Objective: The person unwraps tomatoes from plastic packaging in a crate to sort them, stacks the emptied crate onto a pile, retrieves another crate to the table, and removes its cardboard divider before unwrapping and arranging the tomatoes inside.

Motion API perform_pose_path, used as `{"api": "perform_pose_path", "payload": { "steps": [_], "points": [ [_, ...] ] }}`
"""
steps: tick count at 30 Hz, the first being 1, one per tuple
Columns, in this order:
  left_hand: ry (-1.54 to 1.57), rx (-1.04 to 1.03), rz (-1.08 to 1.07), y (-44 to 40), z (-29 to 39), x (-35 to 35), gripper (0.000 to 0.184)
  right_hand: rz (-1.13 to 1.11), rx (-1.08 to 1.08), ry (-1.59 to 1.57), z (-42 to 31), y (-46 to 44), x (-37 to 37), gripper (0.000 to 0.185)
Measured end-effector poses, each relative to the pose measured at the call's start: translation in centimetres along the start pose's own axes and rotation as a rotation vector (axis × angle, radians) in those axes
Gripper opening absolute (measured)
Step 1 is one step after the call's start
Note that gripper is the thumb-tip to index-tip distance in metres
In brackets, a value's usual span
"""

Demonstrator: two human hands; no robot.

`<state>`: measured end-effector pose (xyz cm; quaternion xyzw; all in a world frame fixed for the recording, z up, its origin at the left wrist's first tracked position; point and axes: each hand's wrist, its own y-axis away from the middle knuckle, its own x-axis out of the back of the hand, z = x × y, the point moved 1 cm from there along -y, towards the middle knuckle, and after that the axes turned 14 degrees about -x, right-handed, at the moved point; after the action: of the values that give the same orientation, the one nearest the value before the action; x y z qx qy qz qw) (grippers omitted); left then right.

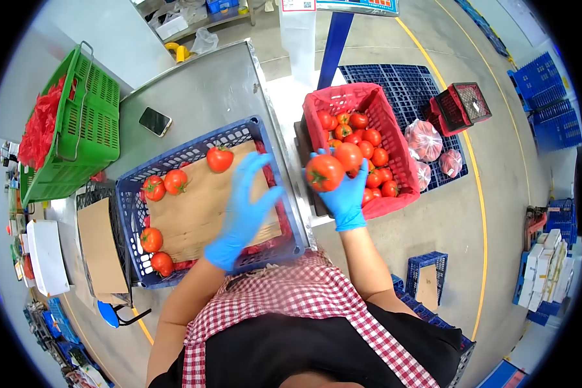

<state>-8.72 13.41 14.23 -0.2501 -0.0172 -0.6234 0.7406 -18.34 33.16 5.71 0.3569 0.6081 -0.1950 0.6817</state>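
My left hand (246, 204), in a blue glove, is slightly blurred above the blue crate (174, 150), its fingers apart and nothing in them. Brown paper (200, 207) lines this crate. On it lie several red tomatoes: one tomato (220, 159) near the far side, others, such as this tomato (151, 240), along the left. Also gloved in blue, my right hand (346, 200) is over the red crate (401, 155) at my right. Its fingers are around a large tomato (324, 173) and a second tomato (349, 156). More tomatoes (372, 136) fill the red crate beneath.
A phone (155, 121) lies on the metal table (220, 81). A green crate (97, 116) with red plastic stands at the left. Beyond the red crate, bagged produce (423, 140) sits on a blue pallet (401, 90). A scale (359, 6) stands at the top.
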Motion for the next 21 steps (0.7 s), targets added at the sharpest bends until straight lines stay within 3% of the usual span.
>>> {"api": "perform_pose_path", "payload": {
  "steps": [1,3,5,7,9,10,12,14,17,20,21],
  "points": [
    [0.012,0.054,0.044,0.5,-1.5,1.6,0.058,0.027,0.039,-0.01,-1.5,0.2,0.7,0.079],
    [-0.252,0.05,0.217,2.3,-5.5,6.3,0.058,0.112,0.214,0.143,-4.9,-0.6,4.1,0.076],
    [-0.902,0.085,0.189,5.6,-10.3,13.2,0.067,0.011,0.093,0.097,-7.4,-1.2,5.6,0.076],
    [-1.293,0.501,0.28,9.8,-12.8,16.7,0.079,0.274,0.114,0.043,-8.5,-2.2,6.0,0.076],
    [-1.123,0.498,0.219,12.7,-16.2,19.1,0.085,0.263,0.215,0.239,-10.7,-4.6,9.9,0.078],
    [-1.051,0.505,0.203,14.5,-16.5,20.8,0.088,0.315,0.158,0.195,-11.0,-4.7,9.6,0.076],
    [-1.164,0.363,0.189,14.2,-14.8,19.7,0.089,0.636,0.29,0.099,-10.2,-5.2,8.4,0.06],
    [-1.191,0.654,0.1,13.1,-12.7,19.4,0.092,0.575,0.255,-0.049,-11.9,-6.1,11.2,0.053],
    [-0.916,0.654,0.133,12.5,-13.2,20.0,0.096,0.556,0.362,0.118,-12.5,-6.3,10.8,0.055],
    [-0.865,0.183,0.285,11.6,-15.8,20.0,0.101,0.51,0.336,0.478,-7.6,-5.3,3.1,0.04],
    [-0.908,0.188,0.31,11.2,-16.5,19.5,0.1,0.434,0.353,0.727,-5.7,-5.4,1.4,0.035]
  ]
}}
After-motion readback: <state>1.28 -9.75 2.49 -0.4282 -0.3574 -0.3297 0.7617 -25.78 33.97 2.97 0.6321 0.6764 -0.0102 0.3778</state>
